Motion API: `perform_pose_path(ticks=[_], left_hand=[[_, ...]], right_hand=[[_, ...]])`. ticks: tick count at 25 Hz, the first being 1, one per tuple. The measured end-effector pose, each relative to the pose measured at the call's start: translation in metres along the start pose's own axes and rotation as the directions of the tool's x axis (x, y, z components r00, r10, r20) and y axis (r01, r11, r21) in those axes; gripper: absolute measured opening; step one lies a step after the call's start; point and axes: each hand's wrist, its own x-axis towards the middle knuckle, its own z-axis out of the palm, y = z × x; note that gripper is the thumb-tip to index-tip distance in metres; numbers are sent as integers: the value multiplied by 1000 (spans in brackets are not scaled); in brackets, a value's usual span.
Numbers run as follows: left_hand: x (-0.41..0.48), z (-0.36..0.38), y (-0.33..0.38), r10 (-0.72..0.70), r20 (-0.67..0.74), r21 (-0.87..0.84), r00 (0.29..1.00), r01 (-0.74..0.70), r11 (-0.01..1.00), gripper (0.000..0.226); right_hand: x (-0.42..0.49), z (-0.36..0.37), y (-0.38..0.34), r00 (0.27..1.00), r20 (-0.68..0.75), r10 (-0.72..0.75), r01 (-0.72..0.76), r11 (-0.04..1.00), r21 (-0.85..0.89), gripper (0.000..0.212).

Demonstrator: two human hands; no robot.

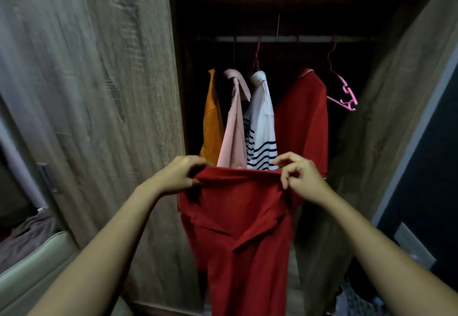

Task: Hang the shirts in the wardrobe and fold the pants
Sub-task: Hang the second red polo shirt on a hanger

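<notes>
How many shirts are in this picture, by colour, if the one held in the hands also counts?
Red: 2, the hanging red shirt and the held red shirt
Orange: 1, the orange shirt
Pink: 1, the pink shirt
White with navy stripes: 1, the striped shirt
Total: 5 shirts

At my lower left I see a pale, padded cushion (37, 266), with a crumpled brownish cloth (27, 234) lying just behind it. Off to my right, a dark wall (428, 154) carries a light-coloured wall plate (412, 246) low down. Near the bottom right corner a blue patterned fabric (357, 300) shows, too dim for me to tell what it is.
</notes>
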Motion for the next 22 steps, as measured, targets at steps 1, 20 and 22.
perform_pose_path(ticks=[1, 20, 22], left_hand=[[0, 2, -5, -4, -13, 74, 1000, 5, 997, 45], [38, -10, 40, -177, 86, -711, 981, 184, 679, 26], [43, -19, 42, -156, 81, -743, 984, 164, 649, 29]], right_hand=[[2, -8, -5, 999, 54, 8, -2, 994, -105, 55], [-12, -55, 1, 901, -428, 75, -318, 785, -531, 34], [-16, -57, 0, 938, -300, 176, -334, 698, -634, 46]])
